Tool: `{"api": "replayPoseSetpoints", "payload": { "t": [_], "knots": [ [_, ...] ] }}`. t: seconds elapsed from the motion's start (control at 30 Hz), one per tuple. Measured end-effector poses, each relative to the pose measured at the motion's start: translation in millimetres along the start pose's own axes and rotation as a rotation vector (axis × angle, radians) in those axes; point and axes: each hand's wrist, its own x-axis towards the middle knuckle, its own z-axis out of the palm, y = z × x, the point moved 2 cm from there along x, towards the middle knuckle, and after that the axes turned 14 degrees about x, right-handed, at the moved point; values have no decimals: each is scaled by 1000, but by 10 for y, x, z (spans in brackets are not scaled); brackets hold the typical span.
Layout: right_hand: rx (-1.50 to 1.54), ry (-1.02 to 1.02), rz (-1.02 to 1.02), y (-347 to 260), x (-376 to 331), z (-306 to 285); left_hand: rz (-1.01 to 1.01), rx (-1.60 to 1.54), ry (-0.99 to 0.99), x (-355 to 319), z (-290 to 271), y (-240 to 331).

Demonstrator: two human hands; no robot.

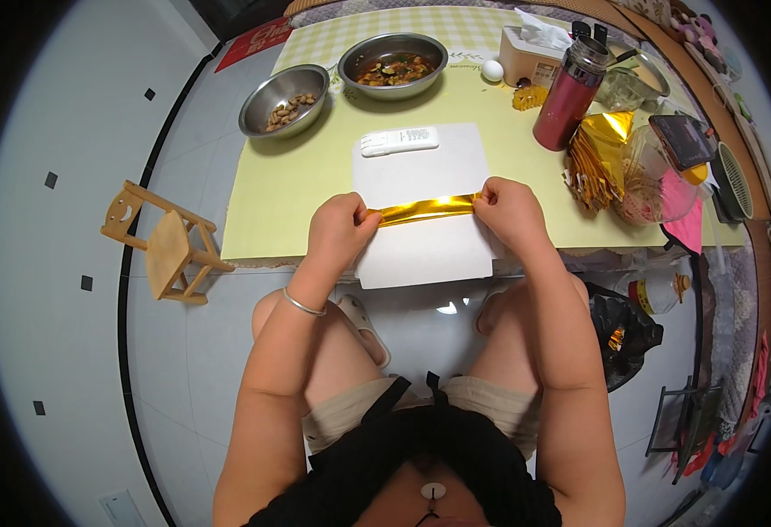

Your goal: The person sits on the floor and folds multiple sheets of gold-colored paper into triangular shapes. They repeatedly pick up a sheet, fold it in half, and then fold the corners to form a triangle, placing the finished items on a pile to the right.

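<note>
Between my two hands stretches a narrow, shiny strip of gold foil paper, held level over a white sheet. My left hand is closed on the strip's left end, thumb and fingers pinched together. At the other end my right hand grips it the same way. The sheet overhangs the table's front edge. A white oblong object lies on the sheet's far part, beyond the strip. To the right of my right hand is a stack of gold foil paper.
Two metal bowls, one with nuts and one with food in liquid, stand at the back left. A red flask, a tissue box, a phone and a clear bowl crowd the right. A small wooden chair stands left.
</note>
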Motion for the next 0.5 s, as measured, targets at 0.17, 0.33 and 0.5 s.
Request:
{"api": "replayPoseSetpoints", "payload": {
  "t": [0.17, 0.33, 0.5],
  "knots": [
    [-17, 0, 14, -48, -33, -13, 30, 36, 14, -20, 6, 22],
    [-259, 90, -148, -163, -117, 59, 228, 220, -34, -22, -33, 144],
    [-399, 154, -549, -247, -188, 235, 656, 322, 142, 53, -54, 298]
  ]
}}
